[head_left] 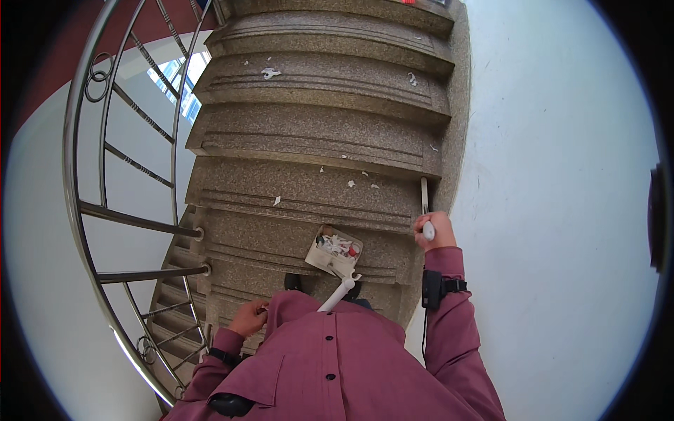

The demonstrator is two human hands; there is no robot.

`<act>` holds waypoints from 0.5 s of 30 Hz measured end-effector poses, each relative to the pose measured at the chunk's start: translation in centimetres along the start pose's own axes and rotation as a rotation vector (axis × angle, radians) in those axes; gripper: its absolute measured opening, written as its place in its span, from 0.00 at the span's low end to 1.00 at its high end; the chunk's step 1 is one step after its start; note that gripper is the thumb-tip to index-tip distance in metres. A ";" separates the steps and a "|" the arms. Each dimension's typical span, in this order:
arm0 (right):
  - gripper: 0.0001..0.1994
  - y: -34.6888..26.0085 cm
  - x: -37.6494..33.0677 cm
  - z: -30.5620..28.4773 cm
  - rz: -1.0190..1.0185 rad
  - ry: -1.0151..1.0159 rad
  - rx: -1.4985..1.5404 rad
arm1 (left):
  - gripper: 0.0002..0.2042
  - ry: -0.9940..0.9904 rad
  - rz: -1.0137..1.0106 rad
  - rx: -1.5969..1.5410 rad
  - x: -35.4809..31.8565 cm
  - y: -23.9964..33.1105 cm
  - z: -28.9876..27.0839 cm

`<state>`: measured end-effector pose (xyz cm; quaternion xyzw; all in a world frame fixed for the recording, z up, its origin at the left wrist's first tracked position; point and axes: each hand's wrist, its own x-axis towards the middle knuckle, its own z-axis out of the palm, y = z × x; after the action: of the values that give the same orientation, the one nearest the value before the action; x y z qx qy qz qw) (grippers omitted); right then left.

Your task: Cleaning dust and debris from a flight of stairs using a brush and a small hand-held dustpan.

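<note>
White long-handled dustpan (335,253), a grey-white scoop full of paper scraps and small red and white bits, sits on the speckled granite stair step (281,235) just ahead of my feet, between my two hands and lower than my right one. Its white handle (335,295) runs back toward my maroon button shirt (330,358); I cannot tell what holds it. My right hand (432,231) is closed in a fist around the top of a slim white broom stick (424,196), which points up and away from my knuckles along the white wall (547,175). My left hand (249,317) hangs low by my waist, fingers curled loosely, near the curved steel stair railing (133,221); whether it grips anything I cannot tell. White paper scraps (270,72) lie scattered on the steps above my right hand.
</note>
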<state>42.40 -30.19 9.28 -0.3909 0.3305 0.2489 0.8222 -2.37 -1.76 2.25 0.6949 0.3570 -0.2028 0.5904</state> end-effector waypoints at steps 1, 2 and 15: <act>0.06 0.7 -0.2 0.2 0.006 -0.008 -0.067 | 0.12 0.018 -0.004 0.030 -0.1 -0.2 0.1; 0.06 1.1 -0.5 0.2 0.005 -0.012 -0.074 | 0.12 0.021 -0.002 0.023 -0.1 -0.4 0.2; 0.06 0.0 0.0 -6.7 -0.116 -0.060 0.052 | 0.11 -0.011 0.110 0.028 0.6 2.6 -0.7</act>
<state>40.08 -35.56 6.06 -0.3803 0.2888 0.2040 0.8546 -0.11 -1.05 3.74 0.7207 0.3122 -0.1788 0.5926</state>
